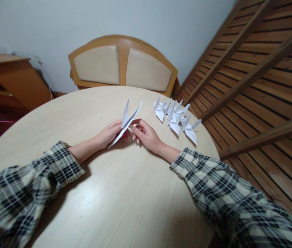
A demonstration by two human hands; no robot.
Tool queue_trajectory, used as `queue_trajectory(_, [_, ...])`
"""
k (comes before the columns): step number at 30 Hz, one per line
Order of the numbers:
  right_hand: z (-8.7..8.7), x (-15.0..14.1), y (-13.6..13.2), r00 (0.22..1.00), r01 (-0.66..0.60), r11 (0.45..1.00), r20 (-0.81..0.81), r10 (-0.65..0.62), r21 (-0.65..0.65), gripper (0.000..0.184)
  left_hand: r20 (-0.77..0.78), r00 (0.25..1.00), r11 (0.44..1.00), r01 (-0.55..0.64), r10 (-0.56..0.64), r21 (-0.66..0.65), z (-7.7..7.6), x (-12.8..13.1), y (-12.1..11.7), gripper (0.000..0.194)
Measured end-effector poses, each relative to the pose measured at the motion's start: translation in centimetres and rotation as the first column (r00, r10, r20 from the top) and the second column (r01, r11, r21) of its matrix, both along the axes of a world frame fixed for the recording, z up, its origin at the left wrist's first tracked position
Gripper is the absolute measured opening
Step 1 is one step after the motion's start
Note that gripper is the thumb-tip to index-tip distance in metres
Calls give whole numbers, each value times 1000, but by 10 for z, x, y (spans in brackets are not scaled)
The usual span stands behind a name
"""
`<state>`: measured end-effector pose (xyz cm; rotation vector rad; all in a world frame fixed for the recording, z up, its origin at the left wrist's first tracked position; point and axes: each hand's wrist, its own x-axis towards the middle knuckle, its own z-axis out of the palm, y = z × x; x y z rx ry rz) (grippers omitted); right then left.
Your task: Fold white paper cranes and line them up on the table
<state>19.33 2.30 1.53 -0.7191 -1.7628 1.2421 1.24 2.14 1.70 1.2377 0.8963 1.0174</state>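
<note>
My left grip holds the paper low over the desk, maybe so its tips don't get squashed. My right grip is curled close by; I can't tell if it's pinching. Paper birds sit to the right, likely out of my way.

Folded white paper, pointed flaps spread, tilts above the table; paper birds cluster near its right edge.

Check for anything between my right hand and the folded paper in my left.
Nothing visible stands between: the right hand has its fingers close beside the folded paper in the left hand. The paper birds sit off to the right.
</note>
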Motion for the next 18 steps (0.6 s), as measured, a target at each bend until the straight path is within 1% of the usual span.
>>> queue_trajectory(3, [1,0,0,1000,-13,1000,-6,13,24,25,57,998,999,40,-41,24,-3,-1,1,18])
queue_trajectory(6, [3,0,-1,1000,5,1000,-6,-5,24,26,79,996,997,40,-45,64,-5,-1,1,27])
queue_trajectory(8, [3,0,-1,999,35,999,17,-36,27,29,58,997,994,37,-43,102,-6,-1,2,29])
queue_trajectory(12, [3,0,1,996,77,995,46,-80,57,32,-14,997,985,72,-71,154,-4,-2,1,26])
queue_trajectory(15, [1,0,2,995,87,994,41,-90,67,30,-23,995,986,95,-93,139,-1,-2,-1,28])
queue_trajectory(18, [1,0,4,993,113,991,33,-116,75,28,4,996,994,84,-84,66,2,-1,-2,23])
